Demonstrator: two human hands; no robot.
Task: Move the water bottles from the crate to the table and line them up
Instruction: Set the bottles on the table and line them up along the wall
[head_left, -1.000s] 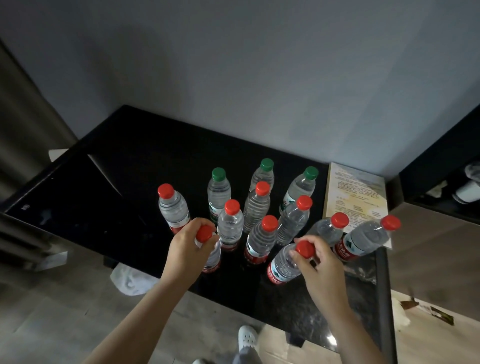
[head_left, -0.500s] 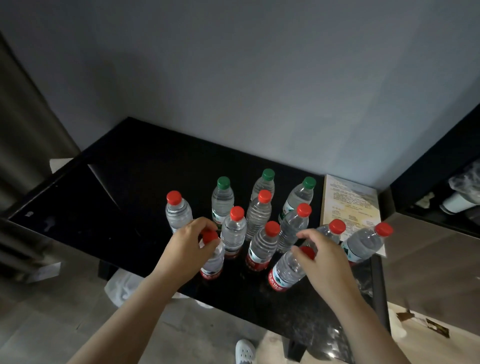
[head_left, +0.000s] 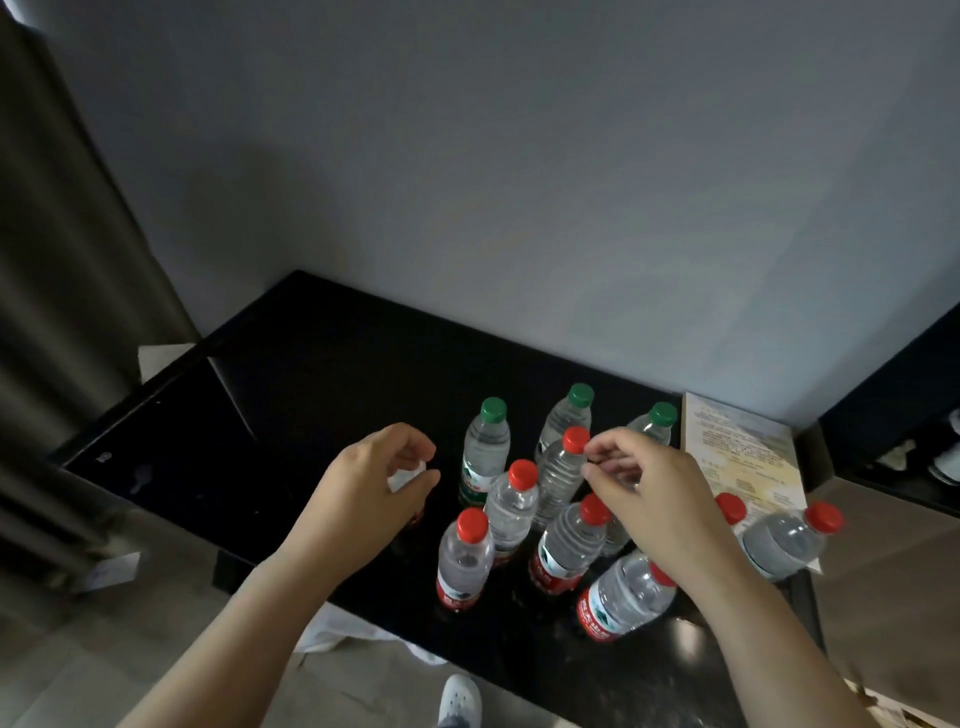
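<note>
As the left hand (head_left: 371, 488) grips a bottle (head_left: 407, 479), upright bottles (head_left: 511, 512) crowd nearby.

The left hand (head_left: 371, 488) hides the cap of its bottle (head_left: 407, 476).

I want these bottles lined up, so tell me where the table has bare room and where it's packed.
Bare: the left stretch of the table, from its left edge to the left hand; also the strip along the wall behind the green-capped bottles. Crowded: centre-right, red-capped bottles packed up to the paper sheet.
</note>
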